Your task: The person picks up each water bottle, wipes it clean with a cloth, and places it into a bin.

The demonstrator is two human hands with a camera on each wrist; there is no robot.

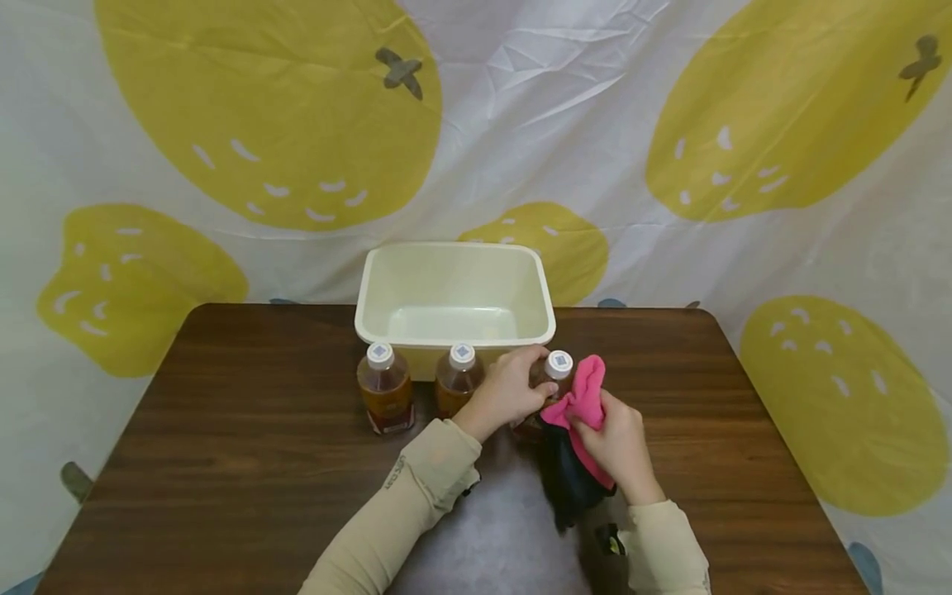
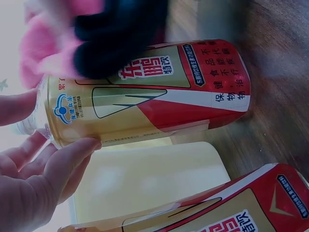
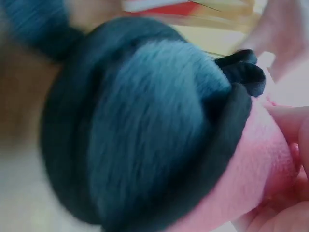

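My left hand (image 1: 509, 384) grips the rightmost drink bottle (image 2: 169, 92) around its neck and shoulder. That bottle has a white cap (image 1: 559, 364) and a red-and-gold label, and it stands in front of the bin's right corner. A fuzzy cloth (image 1: 586, 401), pink on one side and black on the other, is bunched in my right hand (image 1: 625, 446). Its dark folds hang beside the bottle and overlap the label in the left wrist view. The right wrist view is mostly filled by the cloth's dark side (image 3: 149, 130), with fingers holding the pink part at right.
A cream plastic bin (image 1: 455, 340) stands at the back of the brown wooden table (image 1: 245, 463). Two more capped bottles, a left one (image 1: 384, 392) and a middle one (image 1: 457, 384), stand in front of it. Behind hangs a curtain (image 1: 550, 157) printed with yellow fruit.
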